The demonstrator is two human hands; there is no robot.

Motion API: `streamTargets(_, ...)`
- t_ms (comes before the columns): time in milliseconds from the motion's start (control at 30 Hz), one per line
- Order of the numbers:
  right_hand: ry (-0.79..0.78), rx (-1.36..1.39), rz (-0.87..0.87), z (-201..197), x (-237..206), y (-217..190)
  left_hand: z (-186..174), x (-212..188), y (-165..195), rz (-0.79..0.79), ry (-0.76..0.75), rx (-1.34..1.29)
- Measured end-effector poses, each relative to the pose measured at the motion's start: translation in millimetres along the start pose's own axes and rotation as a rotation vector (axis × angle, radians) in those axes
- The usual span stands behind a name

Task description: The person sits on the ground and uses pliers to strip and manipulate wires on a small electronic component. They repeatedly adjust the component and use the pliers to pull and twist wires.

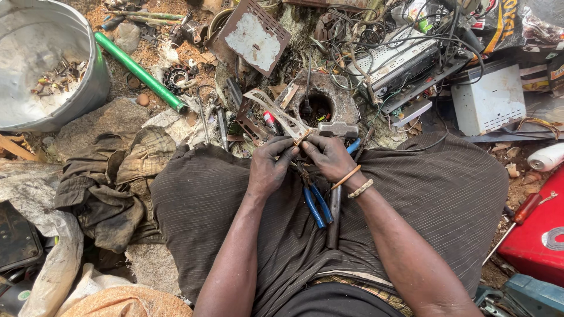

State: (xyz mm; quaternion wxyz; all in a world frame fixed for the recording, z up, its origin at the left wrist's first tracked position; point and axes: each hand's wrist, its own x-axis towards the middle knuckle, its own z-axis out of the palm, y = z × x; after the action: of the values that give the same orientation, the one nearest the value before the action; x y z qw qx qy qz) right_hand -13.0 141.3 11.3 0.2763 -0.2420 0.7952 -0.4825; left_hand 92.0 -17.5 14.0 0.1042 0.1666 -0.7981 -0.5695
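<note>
My left hand (269,167) and my right hand (329,155) meet over my lap and pinch the same small bundle of wire (301,138), with a pale metal strip frame (276,111) reaching up and left from it. Both hands are dark with grime. Blue-handled pliers (316,205) lie on my brown striped cloth (200,205) just below the hands. Beside them rests a hammer with a dark handle (333,217), its steel head (338,129) above my right hand.
Scrap covers the ground ahead: a car stereo chassis (393,64) tangled in wires, a white box (490,100), a rusty perforated plate (252,35), a green pipe (138,70) and a grey metal basin (35,58). A red case (540,235) and screwdriver (520,214) lie right; crumpled rags (106,182) left.
</note>
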Motion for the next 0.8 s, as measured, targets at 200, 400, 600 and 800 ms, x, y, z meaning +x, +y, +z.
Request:
streamTargets(200, 0.25, -0.396, -0.219, 10, -11, -9, 1, 2, -3, 0.018, 0.005, -0.003)
streamTargets(400, 0.307, -0.318, -0.326, 11, -14, -7, 4, 3, -11, -0.017, 0.005, 0.005)
streamTargets(600, -0.007, -0.25, 0.086, -7, 5, -6, 5, 6, -2, 0.037, 0.006, 0.017)
streamTargets(800, 0.136, -0.085, -0.148, 1, -3, -3, 5, 7, -1, 0.026, 0.0, -0.004)
